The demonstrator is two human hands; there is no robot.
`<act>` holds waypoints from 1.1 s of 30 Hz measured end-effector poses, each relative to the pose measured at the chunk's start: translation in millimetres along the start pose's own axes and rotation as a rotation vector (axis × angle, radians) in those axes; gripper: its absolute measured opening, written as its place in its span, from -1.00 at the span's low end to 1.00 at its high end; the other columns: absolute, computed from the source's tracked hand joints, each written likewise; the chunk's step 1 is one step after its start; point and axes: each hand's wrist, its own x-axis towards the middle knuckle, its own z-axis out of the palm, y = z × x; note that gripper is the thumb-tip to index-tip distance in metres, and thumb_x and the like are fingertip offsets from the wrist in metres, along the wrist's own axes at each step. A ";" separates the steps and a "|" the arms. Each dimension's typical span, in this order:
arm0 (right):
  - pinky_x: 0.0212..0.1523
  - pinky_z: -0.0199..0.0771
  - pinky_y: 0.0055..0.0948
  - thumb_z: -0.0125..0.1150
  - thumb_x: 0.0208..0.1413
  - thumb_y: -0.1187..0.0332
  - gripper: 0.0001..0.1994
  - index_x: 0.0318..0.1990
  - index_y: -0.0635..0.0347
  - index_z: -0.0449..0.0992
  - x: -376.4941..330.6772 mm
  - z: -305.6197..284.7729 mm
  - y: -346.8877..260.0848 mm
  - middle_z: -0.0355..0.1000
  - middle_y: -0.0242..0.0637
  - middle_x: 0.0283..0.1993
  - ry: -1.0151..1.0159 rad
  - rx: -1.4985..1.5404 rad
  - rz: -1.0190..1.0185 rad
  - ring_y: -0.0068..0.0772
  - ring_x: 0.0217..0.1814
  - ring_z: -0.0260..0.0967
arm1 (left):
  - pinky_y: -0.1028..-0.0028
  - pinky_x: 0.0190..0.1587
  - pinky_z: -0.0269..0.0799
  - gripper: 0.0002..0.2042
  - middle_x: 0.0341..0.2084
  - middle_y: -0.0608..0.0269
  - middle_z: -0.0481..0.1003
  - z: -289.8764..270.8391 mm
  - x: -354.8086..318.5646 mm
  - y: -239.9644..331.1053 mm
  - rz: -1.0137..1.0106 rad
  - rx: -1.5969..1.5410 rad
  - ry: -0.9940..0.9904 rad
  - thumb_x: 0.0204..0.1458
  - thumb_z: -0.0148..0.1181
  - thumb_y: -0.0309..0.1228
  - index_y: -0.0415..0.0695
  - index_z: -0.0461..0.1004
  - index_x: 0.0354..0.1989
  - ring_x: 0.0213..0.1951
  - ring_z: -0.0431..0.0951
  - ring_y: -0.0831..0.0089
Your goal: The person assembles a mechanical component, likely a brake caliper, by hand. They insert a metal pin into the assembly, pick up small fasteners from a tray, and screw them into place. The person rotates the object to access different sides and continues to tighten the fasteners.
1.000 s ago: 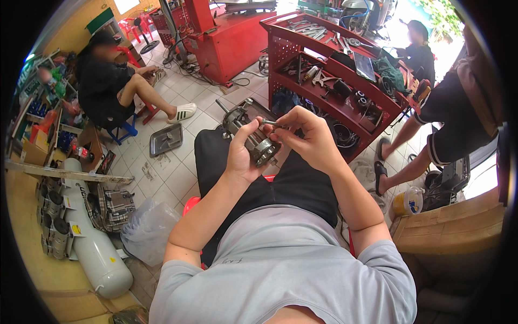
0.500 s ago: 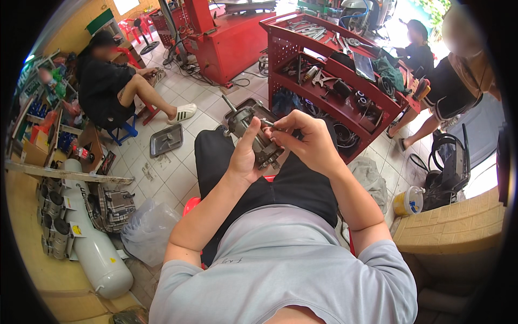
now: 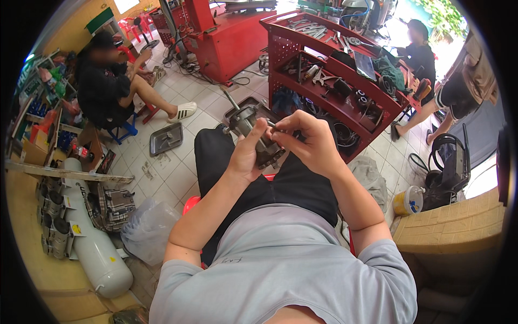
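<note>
Left hand: the left hand wraps around a grey metal engine part, fingers closed on its body, holding it up above the lap.
Right hand: the right hand pinches at the top of the same part, fingertips bunched on a small piece that is too small to tell.
Engine part: dull grey cast metal, blocky, with a thin rod sticking out toward the upper left; it sits between both hands, over the person's black trousers, off the floor.
Metal tray: one flat grey tray lies on the tiled floor to the left of the knees, with small bits in it.
Tool cart: one red cart with two shelves visible stands beyond the hands, loaded with wrenches and dark parts.
Cylinder: one white gas cylinder lies at the left edge of the floor, with small yellow labels on its side.
Tub: one yellow round tub with a blue label stands on the floor at the right, near a brick step.
Plastic bag: one clear bag lies beside the cylinder.
Other people: one seated person in black at the upper left, two more at the upper right.
</note>
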 end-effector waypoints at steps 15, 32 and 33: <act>-0.10 0.40 -0.58 0.13 0.13 0.56 -0.69 0.05 0.31 0.36 4.2 -5.6 -1.0 0.46 -0.31 -0.23 -0.045 0.252 0.198 -0.65 -0.14 0.40 | 0.40 -0.33 0.53 -0.80 -0.42 0.23 0.49 -5.8 1.5 17.1 0.131 -0.063 0.022 0.01 0.17 -0.50 -0.03 0.31 -0.22 -0.40 0.57 0.38; -0.22 0.42 -0.60 0.13 0.15 0.50 -0.76 -0.02 0.30 0.44 4.7 -11.0 3.9 0.51 -0.32 -0.33 -0.199 0.105 0.238 -0.67 -0.26 0.42 | 0.44 -0.38 0.54 -0.79 -0.44 0.23 0.48 -7.0 4.1 12.4 0.113 0.014 0.093 -0.01 0.19 -0.52 -0.02 0.32 -0.24 -0.42 0.57 0.41; -0.26 0.42 -0.61 0.12 0.16 0.50 -0.77 -0.03 0.31 0.44 4.6 -11.5 8.6 0.51 -0.32 -0.37 -0.229 0.120 0.192 -0.69 -0.29 0.41 | 0.45 -0.38 0.54 -0.79 -0.44 0.23 0.48 -7.7 4.5 11.3 0.105 0.006 0.095 0.00 0.19 -0.52 -0.02 0.32 -0.24 -0.42 0.57 0.41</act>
